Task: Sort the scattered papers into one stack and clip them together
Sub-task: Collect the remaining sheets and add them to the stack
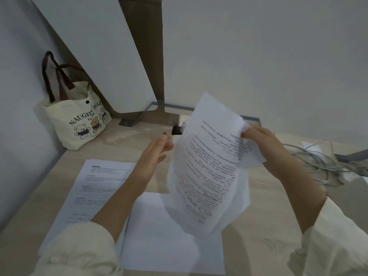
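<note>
My right hand (262, 144) grips a bunch of printed sheets (209, 166) by their upper right edge and holds them in the air above the desk, tilted and blurred. My left hand (157, 150) hovers just left of those sheets with its fingers straight, holding nothing. On the desk a printed sheet (93, 188) lies at the left, partly under my left forearm. A blank white sheet (159, 242) lies below the raised bunch. A small black object (176, 130), possibly a binder clip, peeks out behind the raised sheets.
A cream tote bag (79, 120) with bear pictures stands at the back left corner against the wall. Grey cables (322, 164) sprawl over the right side of the wooden desk (262, 226). A white panel (103, 56) leans against the wall behind.
</note>
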A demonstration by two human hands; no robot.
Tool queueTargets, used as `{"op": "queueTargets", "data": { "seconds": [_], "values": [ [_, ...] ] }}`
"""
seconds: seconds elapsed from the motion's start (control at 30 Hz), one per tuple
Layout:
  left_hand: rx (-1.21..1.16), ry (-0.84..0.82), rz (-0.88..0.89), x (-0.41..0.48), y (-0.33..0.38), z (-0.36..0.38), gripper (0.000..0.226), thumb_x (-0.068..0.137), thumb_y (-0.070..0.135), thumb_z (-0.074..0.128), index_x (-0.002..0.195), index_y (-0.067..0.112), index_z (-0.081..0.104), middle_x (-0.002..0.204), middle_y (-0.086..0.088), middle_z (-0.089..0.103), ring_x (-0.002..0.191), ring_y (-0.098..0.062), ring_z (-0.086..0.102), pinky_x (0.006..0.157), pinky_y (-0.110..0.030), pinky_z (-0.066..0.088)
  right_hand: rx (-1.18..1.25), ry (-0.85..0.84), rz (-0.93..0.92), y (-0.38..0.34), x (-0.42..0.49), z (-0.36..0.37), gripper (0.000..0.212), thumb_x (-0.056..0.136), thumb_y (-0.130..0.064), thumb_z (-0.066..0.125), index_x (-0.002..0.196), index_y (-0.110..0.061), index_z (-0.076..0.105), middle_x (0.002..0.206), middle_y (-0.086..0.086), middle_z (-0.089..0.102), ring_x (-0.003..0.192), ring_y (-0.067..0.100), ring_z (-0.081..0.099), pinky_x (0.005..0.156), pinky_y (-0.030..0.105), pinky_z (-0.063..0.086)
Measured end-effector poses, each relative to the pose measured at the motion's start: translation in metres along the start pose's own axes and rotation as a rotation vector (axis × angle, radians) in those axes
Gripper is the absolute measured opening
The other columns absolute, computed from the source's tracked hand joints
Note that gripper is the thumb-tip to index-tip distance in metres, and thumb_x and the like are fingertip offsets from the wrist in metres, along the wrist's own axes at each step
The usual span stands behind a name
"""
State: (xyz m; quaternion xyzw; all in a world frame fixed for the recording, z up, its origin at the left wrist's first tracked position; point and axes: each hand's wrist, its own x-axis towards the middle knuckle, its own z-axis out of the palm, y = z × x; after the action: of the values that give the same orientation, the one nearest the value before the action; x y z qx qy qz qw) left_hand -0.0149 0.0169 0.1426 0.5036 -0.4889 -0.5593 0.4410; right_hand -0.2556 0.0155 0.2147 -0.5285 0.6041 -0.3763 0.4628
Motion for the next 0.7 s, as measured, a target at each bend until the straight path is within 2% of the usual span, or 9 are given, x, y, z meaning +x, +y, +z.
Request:
{"op": "queueTargets", "data": {
  "seconds": [0.07, 0.1, 0.23, 0.33, 0.43, 0.47, 0.53, 0.6, 0.7],
  "values": [
    [-0.005, -0.024, -0.024, 0.003, 0.000, 0.000, 0.062, 0.078, 0.064, 0.036, 0.126, 0.028, 0.046, 0.129, 0.007, 0.051, 0.122, -0.011, 0.047, 0.109, -0.033, 0.033, -0.054, -0.003, -0.008, 0.000, 0.002, 0.000, 0.026, 0.076, -0.028, 0.050, 0.088, -0.011, 0.067, 0.092, 0.008, 0.064, 0.086, 0.027, 0.058, 0.076, 0.037, 0.041],
    [0.010, -0.074, -0.036, 0.004, -0.002, -0.001, 0.061, 0.077, 0.068, 0.038, 0.125, 0.031, 0.047, 0.130, 0.010, 0.051, 0.121, -0.009, 0.048, 0.107, -0.031, 0.034, -0.049, 0.005, -0.017, 0.000, 0.004, 0.000, 0.021, 0.080, -0.026, 0.050, 0.085, -0.014, 0.067, 0.090, 0.006, 0.064, 0.085, 0.026, 0.058, 0.075, 0.036, 0.041],
    [0.032, -0.194, -0.121, -0.001, -0.014, -0.004, 0.031, 0.076, 0.056, 0.054, 0.102, 0.039, 0.059, 0.101, 0.018, 0.069, 0.091, 0.002, 0.066, 0.080, -0.021, 0.051, 0.032, 0.161, -0.013, 0.004, 0.012, -0.003, 0.018, 0.088, -0.017, 0.047, 0.081, -0.017, 0.064, 0.084, 0.002, 0.060, 0.081, 0.023, 0.054, 0.074, 0.035, 0.039],
    [-0.034, -0.206, -0.217, -0.003, -0.036, -0.016, 0.043, 0.067, 0.052, 0.072, 0.103, 0.029, 0.067, 0.102, 0.006, 0.074, 0.090, -0.010, 0.070, 0.081, -0.030, 0.053, 0.111, 0.298, 0.063, 0.015, 0.018, -0.007, 0.019, 0.086, -0.008, 0.047, 0.097, -0.008, 0.062, 0.092, 0.007, 0.058, 0.089, 0.025, 0.053, 0.079, 0.037, 0.040],
    [-0.212, -0.152, -0.314, -0.007, -0.056, -0.032, 0.059, 0.046, 0.064, 0.077, 0.092, 0.028, 0.072, 0.107, -0.010, 0.071, 0.078, -0.012, 0.071, 0.067, -0.029, 0.053, 0.252, 0.425, 0.164, 0.029, 0.023, -0.015, 0.031, 0.088, -0.003, 0.046, 0.114, -0.013, 0.058, 0.106, 0.010, 0.055, 0.104, 0.030, 0.052, 0.093, 0.045, 0.042],
    [-0.267, -0.157, -0.326, -0.011, -0.063, -0.035, 0.059, 0.049, 0.066, 0.074, 0.094, 0.028, 0.071, 0.106, -0.008, 0.071, 0.078, -0.012, 0.070, 0.066, -0.027, 0.052, 0.288, 0.446, 0.189, 0.035, 0.024, -0.017, 0.035, 0.089, -0.003, 0.046, 0.121, -0.011, 0.055, 0.109, 0.010, 0.054, 0.105, 0.031, 0.051, 0.097, 0.047, 0.041],
    [-0.356, -0.215, -0.347, -0.021, -0.072, -0.035, 0.058, 0.062, 0.063, 0.067, 0.107, 0.025, 0.069, 0.111, -0.004, 0.069, 0.099, -0.015, 0.065, 0.081, -0.029, 0.049, 0.345, 0.460, 0.229, 0.047, 0.027, -0.019, 0.040, 0.091, -0.002, 0.044, 0.130, -0.010, 0.048, 0.112, 0.010, 0.052, 0.103, 0.029, 0.051, 0.098, 0.047, 0.040],
    [-0.249, -0.263, -0.333, -0.032, -0.074, -0.027, 0.049, 0.079, 0.049, 0.060, 0.121, 0.024, 0.060, 0.124, 0.003, 0.064, 0.114, -0.012, 0.059, 0.095, -0.028, 0.046, 0.381, 0.456, 0.276, 0.057, 0.028, -0.016, 0.040, 0.092, -0.002, 0.043, 0.132, -0.006, 0.045, 0.115, 0.013, 0.052, 0.099, 0.029, 0.051, 0.093, 0.045, 0.041],
    [-0.123, -0.269, -0.385, -0.034, -0.080, -0.019, 0.042, 0.077, 0.023, 0.068, 0.118, 0.027, 0.059, 0.116, 0.006, 0.069, 0.104, -0.009, 0.066, 0.084, -0.024, 0.052, 0.392, 0.470, 0.294, 0.072, 0.029, -0.007, 0.031, 0.091, 0.000, 0.043, 0.121, -0.004, 0.053, 0.112, 0.016, 0.055, 0.082, 0.028, 0.057, 0.075, 0.037, 0.046]
  ]
}}
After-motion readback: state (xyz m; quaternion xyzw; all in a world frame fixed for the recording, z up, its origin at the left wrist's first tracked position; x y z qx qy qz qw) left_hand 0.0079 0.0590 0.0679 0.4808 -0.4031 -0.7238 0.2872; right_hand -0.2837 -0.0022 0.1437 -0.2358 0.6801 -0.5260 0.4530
